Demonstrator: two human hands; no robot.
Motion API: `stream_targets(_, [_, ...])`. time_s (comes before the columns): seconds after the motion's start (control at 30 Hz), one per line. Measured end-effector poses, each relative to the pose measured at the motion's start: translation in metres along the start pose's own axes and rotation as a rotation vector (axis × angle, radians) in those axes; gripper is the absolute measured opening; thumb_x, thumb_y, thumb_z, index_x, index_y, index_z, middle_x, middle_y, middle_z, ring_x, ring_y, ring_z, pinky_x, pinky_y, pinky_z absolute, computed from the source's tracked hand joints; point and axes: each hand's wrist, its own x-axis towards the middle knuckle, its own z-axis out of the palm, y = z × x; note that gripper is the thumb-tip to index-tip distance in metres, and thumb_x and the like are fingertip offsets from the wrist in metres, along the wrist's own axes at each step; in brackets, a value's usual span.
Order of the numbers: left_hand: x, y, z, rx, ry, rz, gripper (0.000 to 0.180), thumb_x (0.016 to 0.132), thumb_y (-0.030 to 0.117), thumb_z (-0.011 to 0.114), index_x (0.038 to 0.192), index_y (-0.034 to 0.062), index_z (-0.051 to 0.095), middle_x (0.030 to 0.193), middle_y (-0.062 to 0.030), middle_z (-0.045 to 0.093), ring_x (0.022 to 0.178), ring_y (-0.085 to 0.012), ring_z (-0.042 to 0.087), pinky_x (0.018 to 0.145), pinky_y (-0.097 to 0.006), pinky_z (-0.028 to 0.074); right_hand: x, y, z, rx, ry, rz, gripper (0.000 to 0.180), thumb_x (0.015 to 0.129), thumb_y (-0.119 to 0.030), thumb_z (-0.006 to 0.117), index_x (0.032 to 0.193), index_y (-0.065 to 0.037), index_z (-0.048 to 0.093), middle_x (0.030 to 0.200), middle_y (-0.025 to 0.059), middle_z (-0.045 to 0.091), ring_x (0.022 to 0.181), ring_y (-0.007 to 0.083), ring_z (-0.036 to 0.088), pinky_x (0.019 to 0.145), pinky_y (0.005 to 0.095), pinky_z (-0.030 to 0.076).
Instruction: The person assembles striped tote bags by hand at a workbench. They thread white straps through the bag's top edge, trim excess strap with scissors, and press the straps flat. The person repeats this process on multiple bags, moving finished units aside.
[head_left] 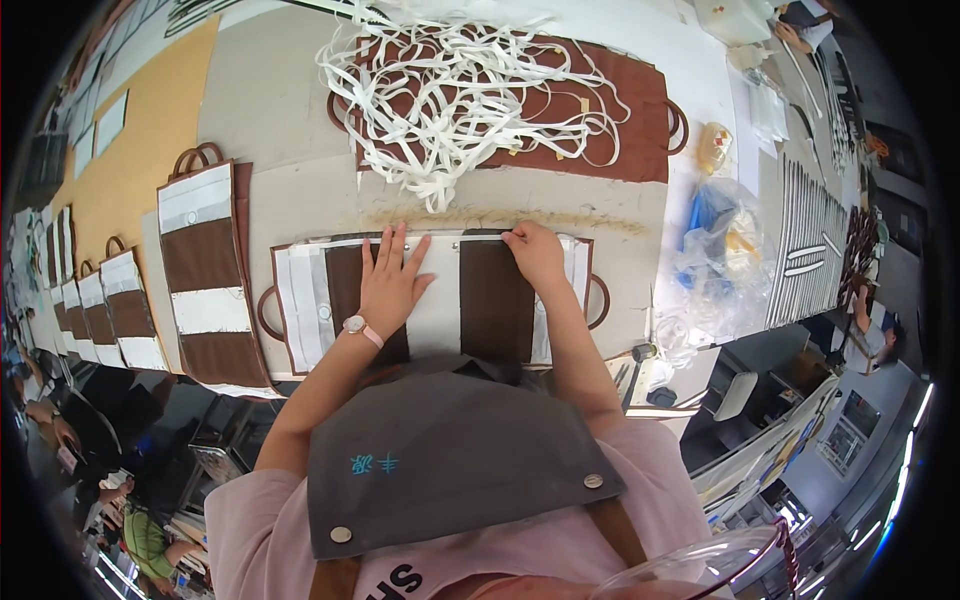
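A flat brown and white bag panel (434, 310) with a loop handle at each end lies crosswise before me. A narrow white tape (470, 238) runs along its far edge. My left hand (393, 285) rests flat on the panel with its fingers spread, the fingertips at the taped edge. Farther right, my right hand (537, 257) is closed, thumb and finger pinching the tape at that same edge. Beyond the panel, a tangled heap of white tape (440, 110) covers much of a reddish-brown bag piece (640, 130) with handles.
Similar bag panels (205, 255) lie along the left of the table (265, 100). On the right are clear and blue plastic bags (720, 240), a yellowish bottle (714, 148) and rows of grey strips (805, 220). A dark-headed tool (643, 352) lies near the front right edge. Other people work at both sides.
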Motion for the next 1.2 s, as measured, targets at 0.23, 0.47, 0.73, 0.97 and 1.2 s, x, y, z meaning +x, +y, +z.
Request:
stream_targets(0.23, [0.011, 0.028, 0.010, -0.050, 0.012, 0.137, 0.074, 0.087, 0.040, 0.064, 0.148, 0.0095, 0.035, 0.155, -0.0147, 0.031, 0.143, -0.0314, 0.028, 0.116, -0.054, 0.019, -0.001, 0.000, 0.005, -0.042, 0.032, -0.017, 0.024, 0.083, -0.030, 0.069, 0.082, -0.006, 0.066, 0.077, 0.0136, 0.067, 0.075, 0.0334, 0.065, 0.067, 0.0428, 0.049])
stream_targets(0.47, [0.035, 0.027, 0.015, -0.058, -0.051, 0.321, 0.075, 0.088, 0.047, 0.060, 0.147, 0.0071, 0.036, 0.155, -0.0132, 0.031, 0.145, -0.0285, 0.025, 0.118, -0.051, 0.015, -0.001, 0.000, 0.006, -0.042, 0.043, -0.016, 0.023, 0.084, -0.029, 0.068, 0.081, -0.006, 0.066, 0.079, 0.0134, 0.067, 0.077, 0.0345, 0.064, 0.068, 0.0451, 0.049])
stream_targets(0.73, [0.036, 0.028, 0.019, -0.103, -0.037, 0.311, 0.074, 0.088, 0.042, 0.063, 0.145, 0.0019, 0.037, 0.155, -0.0150, 0.030, 0.146, -0.0296, 0.024, 0.118, -0.051, 0.017, 0.000, 0.004, 0.014, -0.077, 0.067, -0.029, 0.021, 0.083, -0.027, 0.067, 0.080, -0.007, 0.065, 0.080, 0.0135, 0.066, 0.079, 0.0337, 0.065, 0.069, 0.0456, 0.050])
stream_targets(0.97, [0.039, 0.030, 0.014, -0.065, -0.075, 0.282, 0.074, 0.089, 0.040, 0.063, 0.146, 0.0037, 0.035, 0.156, -0.0136, 0.029, 0.146, -0.0286, 0.024, 0.118, -0.050, 0.017, 0.001, 0.001, 0.013, -0.080, 0.072, -0.024, 0.021, 0.084, -0.028, 0.066, 0.083, -0.007, 0.065, 0.081, 0.0132, 0.067, 0.079, 0.0338, 0.065, 0.070, 0.0452, 0.050])
stream_targets(1.2, [0.046, 0.059, 0.013, -0.008, -0.034, 0.250, 0.077, 0.088, 0.044, 0.062, 0.147, 0.0038, 0.034, 0.156, -0.0127, 0.029, 0.145, -0.0283, 0.024, 0.117, -0.054, 0.015, 0.000, -0.007, 0.008, -0.251, 0.123, 0.015, 0.025, 0.081, -0.029, 0.070, 0.084, -0.005, 0.066, 0.080, 0.0146, 0.068, 0.076, 0.0332, 0.066, 0.069, 0.0443, 0.050])
